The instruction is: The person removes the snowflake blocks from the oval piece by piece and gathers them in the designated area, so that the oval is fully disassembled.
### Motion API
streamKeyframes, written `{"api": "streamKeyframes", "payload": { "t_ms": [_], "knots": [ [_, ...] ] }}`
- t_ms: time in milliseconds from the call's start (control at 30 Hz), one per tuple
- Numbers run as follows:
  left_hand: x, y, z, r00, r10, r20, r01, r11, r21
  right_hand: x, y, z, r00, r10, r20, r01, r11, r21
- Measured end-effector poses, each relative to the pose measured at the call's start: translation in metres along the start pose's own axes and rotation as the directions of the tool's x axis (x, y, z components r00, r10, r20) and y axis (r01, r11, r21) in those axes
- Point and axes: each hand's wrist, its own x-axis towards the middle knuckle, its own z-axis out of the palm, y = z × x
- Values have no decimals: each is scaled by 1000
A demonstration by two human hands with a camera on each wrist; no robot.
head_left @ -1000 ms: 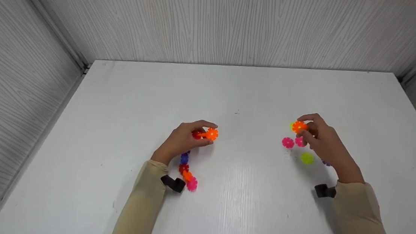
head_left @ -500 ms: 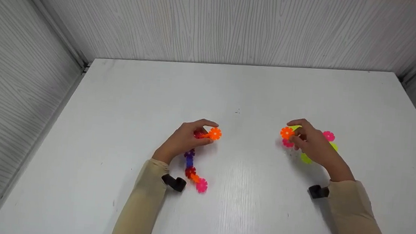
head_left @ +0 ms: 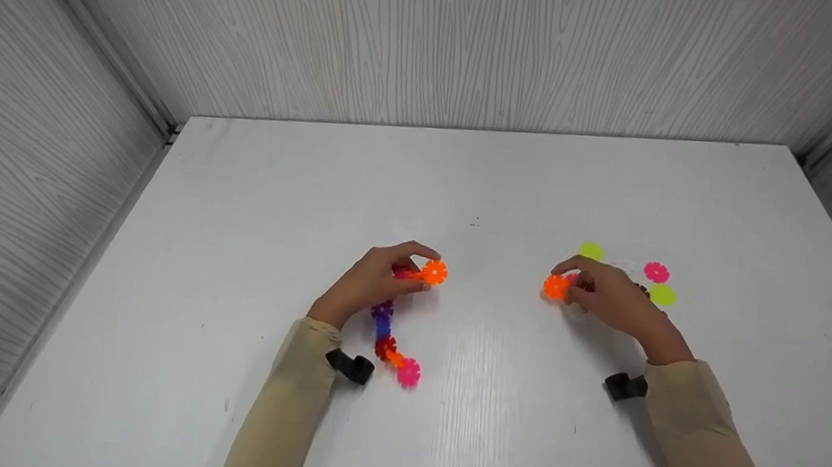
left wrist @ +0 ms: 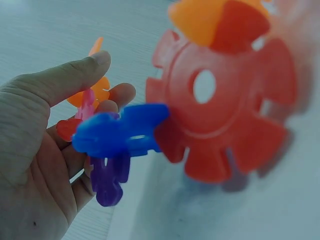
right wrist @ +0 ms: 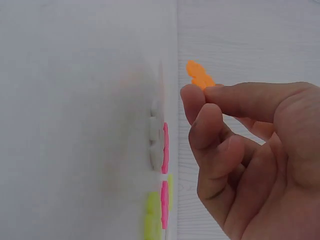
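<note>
- Pale wood-grain walls [head_left: 417, 45] close in three sides of a white table [head_left: 472, 449], with a few small dark marks on its top.
- At left, a tan sleeve [head_left: 277, 406] reaches in, a black wrist camera [head_left: 349, 367] at its cuff.
- Past the cuff, the left hand [head_left: 366, 282] grips a chain [head_left: 383, 326] of flower-shaped discs, thumb and fingers clamped on it near its far end.
- That end, an orange disc [head_left: 434, 272], pokes out between fingertip and thumb. Below the hand the chain runs purple, blue, red and orange to a pink disc [head_left: 408, 373]; I can't tell whether that touches the table.
- Across a gap, a loose orange disc [head_left: 554, 286] is held above the table, pinched between thumb and forefinger of the right hand [head_left: 610, 299]; its other fingers curl in beneath.
- Around that hand lie more discs: one pink [head_left: 572, 278] partly covered, a yellow-green one [head_left: 590, 250], faint white ones [head_left: 624, 267], a half-hidden dark one [head_left: 642, 291], then pink [head_left: 656, 272] just above yellow-green [head_left: 662, 294].
- Another tan sleeve [head_left: 707, 432], also with a camera [head_left: 625, 387], comes in at right.
</note>
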Motion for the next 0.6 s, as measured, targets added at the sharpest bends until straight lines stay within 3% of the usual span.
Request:
{"api": "streamKeyframes", "payload": {
  "t_ms": [267,467,600],
  "knots": [
    [1,-1,1,1000,-9,1,9,1000,5,0,0,1,999,9,34,-8,1000,-16],
    [1,0,3,1000,-19,1,19,1000,16,0,-3,3,998,-25,60,27,999,-33],
    [2,-2,3,1000,6,9,-6,1000,11,0,-4,4,998,-42,49,45,998,-54]
  ]
}}
